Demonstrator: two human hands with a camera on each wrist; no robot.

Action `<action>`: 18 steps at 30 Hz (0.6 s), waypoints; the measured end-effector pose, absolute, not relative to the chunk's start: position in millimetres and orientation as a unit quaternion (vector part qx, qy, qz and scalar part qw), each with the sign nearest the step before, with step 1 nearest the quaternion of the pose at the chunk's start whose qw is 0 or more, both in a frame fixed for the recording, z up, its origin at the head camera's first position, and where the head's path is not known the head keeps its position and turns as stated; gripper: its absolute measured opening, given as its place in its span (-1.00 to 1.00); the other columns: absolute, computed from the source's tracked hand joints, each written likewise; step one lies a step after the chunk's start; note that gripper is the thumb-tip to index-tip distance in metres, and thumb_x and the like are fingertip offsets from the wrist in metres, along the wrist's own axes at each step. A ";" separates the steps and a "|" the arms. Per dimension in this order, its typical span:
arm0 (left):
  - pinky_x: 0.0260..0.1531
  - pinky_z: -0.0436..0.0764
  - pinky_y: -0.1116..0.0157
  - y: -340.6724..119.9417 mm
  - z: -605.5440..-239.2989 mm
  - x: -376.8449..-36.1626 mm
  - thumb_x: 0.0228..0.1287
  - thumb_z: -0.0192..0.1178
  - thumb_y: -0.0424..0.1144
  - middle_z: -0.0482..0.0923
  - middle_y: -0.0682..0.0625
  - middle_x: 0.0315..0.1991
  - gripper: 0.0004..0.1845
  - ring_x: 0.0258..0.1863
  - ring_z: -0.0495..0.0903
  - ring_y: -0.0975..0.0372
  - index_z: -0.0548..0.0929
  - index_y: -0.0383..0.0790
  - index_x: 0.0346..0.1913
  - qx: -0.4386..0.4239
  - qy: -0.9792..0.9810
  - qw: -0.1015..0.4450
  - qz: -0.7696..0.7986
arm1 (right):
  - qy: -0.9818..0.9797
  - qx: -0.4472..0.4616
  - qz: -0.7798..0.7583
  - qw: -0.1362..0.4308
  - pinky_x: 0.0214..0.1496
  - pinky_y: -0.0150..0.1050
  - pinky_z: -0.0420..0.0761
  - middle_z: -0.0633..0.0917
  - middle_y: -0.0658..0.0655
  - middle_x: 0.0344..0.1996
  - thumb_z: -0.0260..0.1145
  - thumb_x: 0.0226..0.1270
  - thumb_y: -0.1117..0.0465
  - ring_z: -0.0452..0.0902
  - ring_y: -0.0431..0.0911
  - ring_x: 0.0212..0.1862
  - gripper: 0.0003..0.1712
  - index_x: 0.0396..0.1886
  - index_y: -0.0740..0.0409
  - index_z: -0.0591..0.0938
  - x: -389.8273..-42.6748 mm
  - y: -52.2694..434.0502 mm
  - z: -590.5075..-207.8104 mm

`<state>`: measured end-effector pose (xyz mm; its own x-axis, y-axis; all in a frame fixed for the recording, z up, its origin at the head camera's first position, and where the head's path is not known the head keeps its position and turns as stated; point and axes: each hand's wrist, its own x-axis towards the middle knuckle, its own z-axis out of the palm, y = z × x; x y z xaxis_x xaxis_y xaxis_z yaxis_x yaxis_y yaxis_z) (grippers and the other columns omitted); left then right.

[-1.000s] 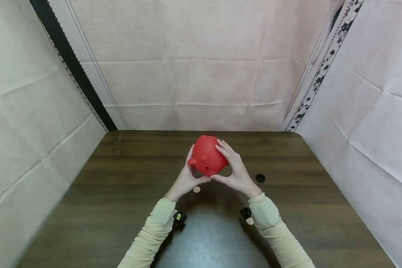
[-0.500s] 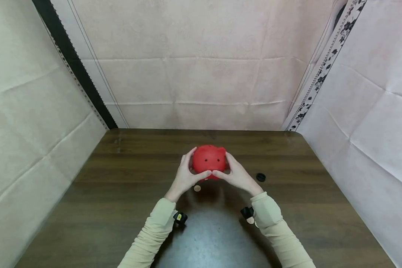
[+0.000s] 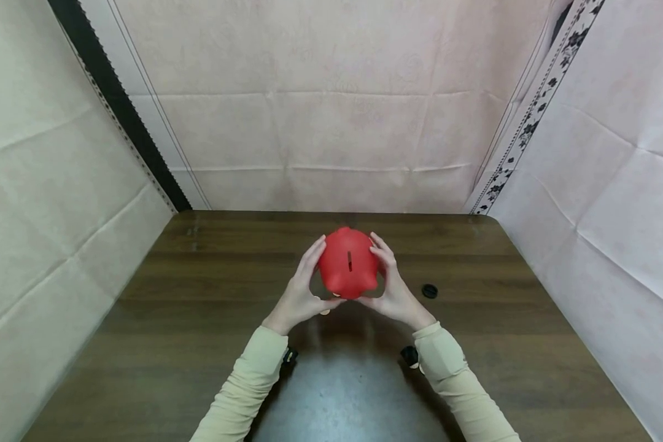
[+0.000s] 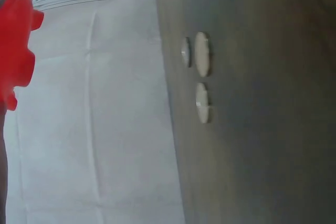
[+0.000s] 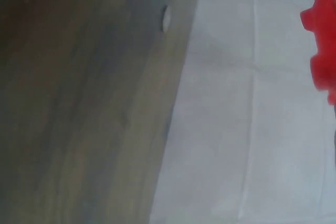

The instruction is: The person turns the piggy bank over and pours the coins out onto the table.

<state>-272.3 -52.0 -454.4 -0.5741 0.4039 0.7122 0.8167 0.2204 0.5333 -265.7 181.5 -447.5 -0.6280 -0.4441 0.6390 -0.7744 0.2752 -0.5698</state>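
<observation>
Red piggy bank (image 3: 348,263) held up over the surface (image 3: 199,319), approx centre, coin slot facing the head cam. Both hands clamped on it from the sides: left hand (image 3: 301,291) w/ fingers curled round the left flank, thumb under the front; right hand (image 3: 393,288) mirrors it on the right flank, thumb under too. Thumbs nearly meet below the bank. Hands apart from each other otherwise, bank between them.

Coin (image 3: 325,312) on the surface just below the left thumb, partly hidden by it. Small black round cap (image 3: 430,291) on the surface, right of the right hand, near but not touching. Left wrist view: edge of the red bank (image 4: 16,51) at frame left, three pale coins (image 4: 201,53) lying close together on the dark wood. Right wrist view: bit of the bank (image 5: 323,51) at frame right, one coin (image 5: 165,18) on the surface; rest blurred.

Cream sleeves (image 3: 243,393) on both forearms. Pale wrinkled cloth backdrop (image 3: 320,129) round three sides.
</observation>
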 end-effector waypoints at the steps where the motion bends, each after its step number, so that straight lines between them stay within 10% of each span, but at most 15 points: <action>1: 0.14 0.60 0.11 -51.8 -455.7 -272.5 -0.29 0.60 -0.41 0.05 -0.14 0.50 0.23 0.42 0.21 0.05 0.03 -0.21 0.49 -0.407 -0.751 0.221 -0.471 | -0.776 0.394 0.457 0.182 0.28 -0.38 0.48 -0.06 0.34 0.50 0.60 -0.22 0.46 0.06 0.04 0.50 0.24 0.37 0.32 -0.03 -266.2 181.0 -448.9; 18: 0.05 0.66 0.13 -46.0 -471.2 -281.2 0.10 0.37 0.13 0.51 -0.01 0.25 -0.16 0.10 0.63 0.07 0.28 0.07 0.44 -0.148 -0.797 -0.030 -0.585 | -0.919 0.122 0.374 0.001 0.05 -0.08 0.69 0.66 0.14 0.05 0.35 0.12 -0.31 0.63 -0.03 -0.02 0.06 0.46 0.09 0.15 -269.7 174.8 -447.2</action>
<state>-281.2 -46.0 -471.2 -0.9542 0.2716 0.1254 0.2009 0.2713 0.9413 -269.7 174.8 -447.2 -0.9701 -0.2237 0.0940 -0.2257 0.6898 -0.6879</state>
